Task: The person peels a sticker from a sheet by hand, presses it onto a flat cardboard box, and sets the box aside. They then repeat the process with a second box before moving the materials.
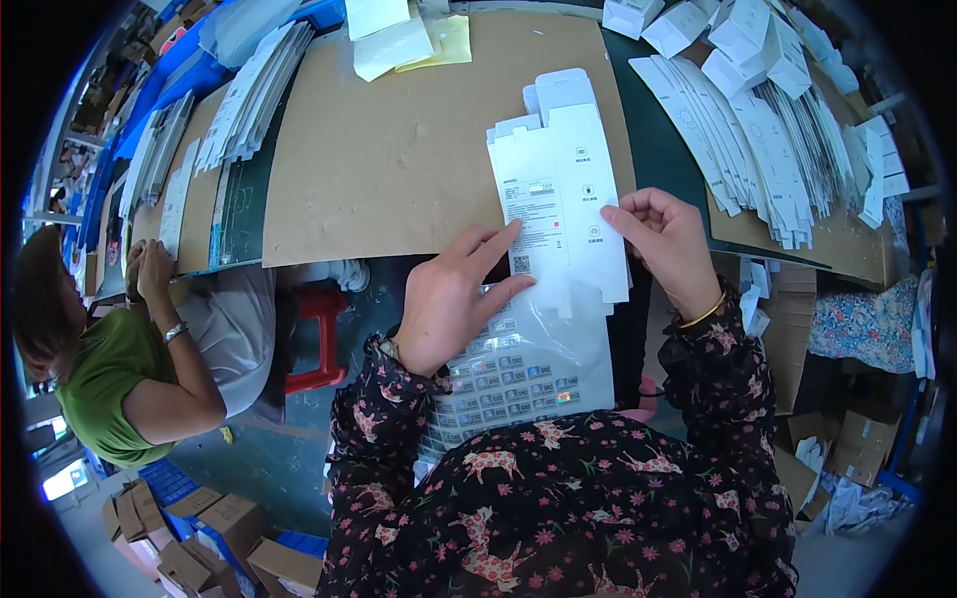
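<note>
While left grip (444, 294), loosely spread, rests on flattened white cardboard carton (558, 159), upper centre of frame, right grip (673, 244) pinches carton's right edge.

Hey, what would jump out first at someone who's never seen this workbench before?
Probably the flattened white carton at the bench's near edge, with the left hand and right hand at its sides. Below it, a sheet of small silvery stickers lies toward the lap. Off to the left, the bright red stool stands out against the dark floor.
</note>
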Demonstrator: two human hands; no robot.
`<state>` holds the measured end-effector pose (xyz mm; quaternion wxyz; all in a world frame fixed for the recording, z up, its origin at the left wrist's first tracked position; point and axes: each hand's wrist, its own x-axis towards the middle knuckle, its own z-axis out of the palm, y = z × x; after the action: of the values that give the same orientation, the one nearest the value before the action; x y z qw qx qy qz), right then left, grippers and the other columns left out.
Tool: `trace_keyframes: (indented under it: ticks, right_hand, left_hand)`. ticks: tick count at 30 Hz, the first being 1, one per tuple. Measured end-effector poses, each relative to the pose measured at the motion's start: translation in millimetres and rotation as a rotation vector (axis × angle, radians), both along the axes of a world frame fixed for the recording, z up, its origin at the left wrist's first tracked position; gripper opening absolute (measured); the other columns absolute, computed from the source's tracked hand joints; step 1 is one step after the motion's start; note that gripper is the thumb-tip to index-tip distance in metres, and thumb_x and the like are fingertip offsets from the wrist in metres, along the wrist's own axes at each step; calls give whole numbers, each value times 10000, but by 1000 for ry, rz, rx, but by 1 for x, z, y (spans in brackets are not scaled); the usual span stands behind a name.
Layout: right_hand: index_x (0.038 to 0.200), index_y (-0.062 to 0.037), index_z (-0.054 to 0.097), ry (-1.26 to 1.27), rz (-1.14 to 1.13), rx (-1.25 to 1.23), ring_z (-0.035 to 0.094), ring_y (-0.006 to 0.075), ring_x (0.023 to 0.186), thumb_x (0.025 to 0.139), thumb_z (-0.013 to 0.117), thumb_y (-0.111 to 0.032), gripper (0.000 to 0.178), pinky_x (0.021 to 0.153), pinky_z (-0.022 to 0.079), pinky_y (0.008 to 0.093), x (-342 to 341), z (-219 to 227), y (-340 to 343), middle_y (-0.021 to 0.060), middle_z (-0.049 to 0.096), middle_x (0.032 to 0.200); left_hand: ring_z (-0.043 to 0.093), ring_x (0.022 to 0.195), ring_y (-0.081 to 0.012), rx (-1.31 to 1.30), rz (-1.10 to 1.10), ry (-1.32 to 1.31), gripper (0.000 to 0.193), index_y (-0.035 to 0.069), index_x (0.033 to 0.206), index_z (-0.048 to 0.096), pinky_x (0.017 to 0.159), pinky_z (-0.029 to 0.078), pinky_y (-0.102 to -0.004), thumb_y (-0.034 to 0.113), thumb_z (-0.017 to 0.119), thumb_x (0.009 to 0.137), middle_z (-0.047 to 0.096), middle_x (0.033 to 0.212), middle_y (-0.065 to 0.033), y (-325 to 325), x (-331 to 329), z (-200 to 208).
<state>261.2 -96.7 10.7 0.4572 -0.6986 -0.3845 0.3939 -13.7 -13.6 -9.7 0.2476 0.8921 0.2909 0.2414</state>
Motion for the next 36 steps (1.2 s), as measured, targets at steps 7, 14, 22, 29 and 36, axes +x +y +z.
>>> trace_keyframes:
  ticks: [7, 14, 22, 29, 36]
  right_hand:
    - [1180, 8, 718, 108, -36, 103, 583, 22, 585, 1084, 733, -198, 227, 529, 409, 154, 3, 25, 12, -2, 724, 857]
    - [1368, 41, 622, 286, 342, 361, 714, 167, 1143, 1100, 696, -162, 345, 990, 573, 297, -38, 47, 58, 136, 738, 1260]
    - [1452, -15, 499, 121, 482, 200, 676, 215, 1252, 1019, 799, -114, 536, 1105, 531, 356, -63, 26, 13, 140, 716, 1330]
    - [1360, -53, 561, 506, 539, 87, 669, 158, 1177, 954, 858, -51, 503, 1025, 526, 312, -62, 29, -9, 79, 714, 1284]
    - [1115, -38, 740, 168, 575, 166, 683, 86, 1008, 930, 879, -46, 232, 893, 555, 264, -62, 34, -17, 23, 748, 1142]
  left_hand:
    - [756, 743, -259, -299, 63, -89, 315, 31, 1148, 789, 679, 581, -333, 242, 881, 933, 773, 898, -130, -14, -28, 27]
    - [695, 716, -73, -611, 84, -242, 210, -18, 1018, 775, 636, 522, -253, 171, 857, 983, 782, 811, -67, -12, -44, 49]
    - [669, 745, -15, -761, 255, -528, 179, -36, 1010, 770, 637, 505, -188, 137, 813, 1031, 794, 850, -24, 7, -64, 43]
    - [680, 763, -23, -795, 200, -561, 168, -45, 1062, 761, 660, 510, -179, 120, 786, 1050, 796, 874, -36, 16, -60, 42]
    - [709, 916, -60, -615, 192, -500, 310, -35, 1209, 748, 791, 565, -230, 159, 857, 993, 804, 1039, -56, 18, -63, 49]
